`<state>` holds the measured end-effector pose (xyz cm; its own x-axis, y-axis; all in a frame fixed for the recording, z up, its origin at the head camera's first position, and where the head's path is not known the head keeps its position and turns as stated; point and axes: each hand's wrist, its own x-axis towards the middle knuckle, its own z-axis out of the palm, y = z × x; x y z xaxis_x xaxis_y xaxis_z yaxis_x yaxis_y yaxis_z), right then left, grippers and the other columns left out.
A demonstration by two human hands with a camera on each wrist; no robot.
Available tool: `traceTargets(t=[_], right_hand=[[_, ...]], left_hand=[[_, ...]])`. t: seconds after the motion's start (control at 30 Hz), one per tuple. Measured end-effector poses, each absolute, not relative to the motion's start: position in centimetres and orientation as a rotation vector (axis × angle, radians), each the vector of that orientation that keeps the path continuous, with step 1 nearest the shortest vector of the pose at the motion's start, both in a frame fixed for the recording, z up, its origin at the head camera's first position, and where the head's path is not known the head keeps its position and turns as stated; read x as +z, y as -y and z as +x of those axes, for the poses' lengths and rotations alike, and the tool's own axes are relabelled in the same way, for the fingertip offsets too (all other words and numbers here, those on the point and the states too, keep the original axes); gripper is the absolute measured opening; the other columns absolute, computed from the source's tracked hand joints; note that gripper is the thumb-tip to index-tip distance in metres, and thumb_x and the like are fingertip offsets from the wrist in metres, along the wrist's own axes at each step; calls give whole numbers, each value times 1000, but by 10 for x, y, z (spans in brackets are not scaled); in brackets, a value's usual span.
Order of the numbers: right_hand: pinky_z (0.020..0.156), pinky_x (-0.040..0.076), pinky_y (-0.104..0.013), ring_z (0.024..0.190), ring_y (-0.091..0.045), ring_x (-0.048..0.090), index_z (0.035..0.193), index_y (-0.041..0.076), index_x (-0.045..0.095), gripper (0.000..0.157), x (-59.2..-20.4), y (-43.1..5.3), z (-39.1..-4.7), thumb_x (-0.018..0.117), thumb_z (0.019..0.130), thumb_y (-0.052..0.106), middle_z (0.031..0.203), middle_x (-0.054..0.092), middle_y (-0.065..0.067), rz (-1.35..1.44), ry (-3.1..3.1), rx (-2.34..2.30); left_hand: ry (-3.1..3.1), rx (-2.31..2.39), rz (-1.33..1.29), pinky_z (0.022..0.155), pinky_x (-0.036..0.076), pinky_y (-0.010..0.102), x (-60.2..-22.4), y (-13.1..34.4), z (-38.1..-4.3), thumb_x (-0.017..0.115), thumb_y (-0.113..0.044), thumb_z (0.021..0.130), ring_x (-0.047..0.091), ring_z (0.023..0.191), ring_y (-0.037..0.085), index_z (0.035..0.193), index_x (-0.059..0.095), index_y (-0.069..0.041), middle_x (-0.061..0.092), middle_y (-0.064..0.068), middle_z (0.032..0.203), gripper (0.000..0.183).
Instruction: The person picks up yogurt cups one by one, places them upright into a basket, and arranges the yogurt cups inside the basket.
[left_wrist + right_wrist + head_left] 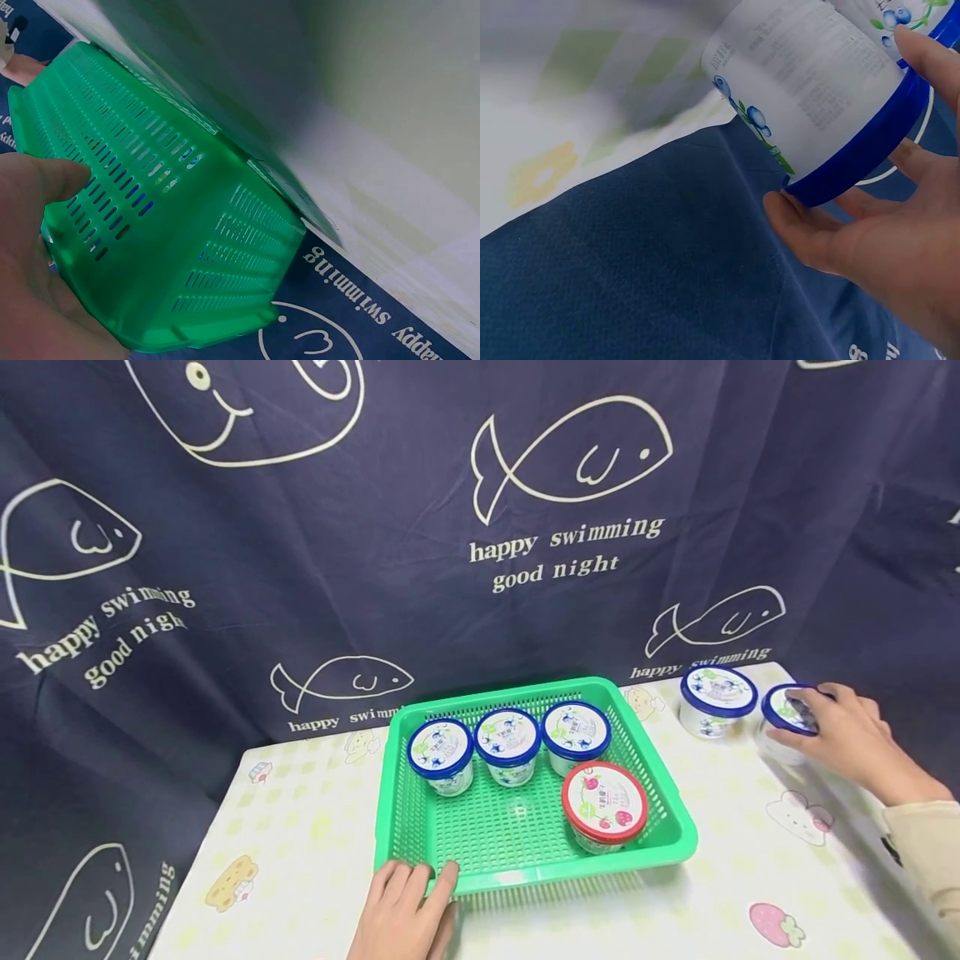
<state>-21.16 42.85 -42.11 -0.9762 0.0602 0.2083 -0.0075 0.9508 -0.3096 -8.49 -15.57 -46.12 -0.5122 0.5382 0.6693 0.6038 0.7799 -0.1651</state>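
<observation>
My left hand grips the near left rim of a green plastic basket; in the left wrist view its thumb lies against the basket's slotted outer wall. Three cups with blue lids, one of them the left cup, stand in a row along the basket's back. A red-lidded cup is at its front right. Over on the right side of the table, my right hand holds a blue-lidded cup by the lid's edge, fingers spread round it. Blueberries are printed on its white side.
Another blue-lidded cup stands just left of the held one, near the table's back edge. The table has a pale checked cloth with cartoon prints. A dark blue curtain with fish drawings hangs directly behind it.
</observation>
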Motion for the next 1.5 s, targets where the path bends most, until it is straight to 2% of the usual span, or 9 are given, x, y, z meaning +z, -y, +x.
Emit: traceTargets(t=[0.17,0.27,0.4,0.53,0.73,1.0,1.3,1.5], right_hand=[[70,29,-80,107,-77,29,129,-6,50,73,-420,-422,-199,75,85,45,130,28,-49,0,2874,455],[75,28,-80,107,-78,29,126,-8,51,70,-419,-419,-194,75,85,43,127,30,-54,45,2858,455],[88,24,-75,109,-70,35,123,-9,54,66,-421,-415,-190,77,85,39,118,42,-54,126,2804,433],[92,24,-72,109,-62,40,120,-7,58,64,-424,-410,-184,82,79,35,111,50,-48,187,2724,420],[88,26,-73,106,-67,38,116,-5,62,67,-424,-398,-169,88,70,36,115,47,-43,189,2667,434],[84,26,-72,107,-68,34,117,-2,62,70,-414,-374,-155,91,64,34,122,47,-38,244,2622,469],[87,27,-66,106,-59,41,115,3,65,74,-393,-349,-148,94,53,31,120,53,-29,383,2468,482],[93,26,-65,107,-53,44,113,5,67,75,-382,-336,-144,94,50,35,119,52,-32,435,2411,475]], left_hand=[[2227,-117,-841,77,44,41,-461,156,-84,30,-32,105,48,73,21,110,67,-17,55,0,82,41],[2243,-104,-837,77,43,41,-461,156,-84,29,-33,105,47,73,21,110,67,-18,55,0,82,41],[2256,-90,-837,78,42,39,-462,157,-83,28,-33,105,47,73,20,110,67,-18,55,0,82,42],[2255,-94,-840,78,42,39,-462,157,-84,28,-33,105,47,73,21,111,66,-17,54,0,82,42],[2248,-98,-842,78,42,40,-462,156,-84,29,-32,105,47,74,22,111,66,-16,54,1,82,41],[2265,-117,-836,76,43,39,-461,156,-83,29,-33,105,46,73,21,110,66,-17,53,0,82,41],[2262,-121,-838,76,43,39,-460,156,-83,30,-33,105,46,73,21,111,66,-17,53,0,82,40],[2264,-109,-836,75,43,39,-462,156,-83,30,-33,105,47,72,20,110,67,-17,53,0,81,41]])
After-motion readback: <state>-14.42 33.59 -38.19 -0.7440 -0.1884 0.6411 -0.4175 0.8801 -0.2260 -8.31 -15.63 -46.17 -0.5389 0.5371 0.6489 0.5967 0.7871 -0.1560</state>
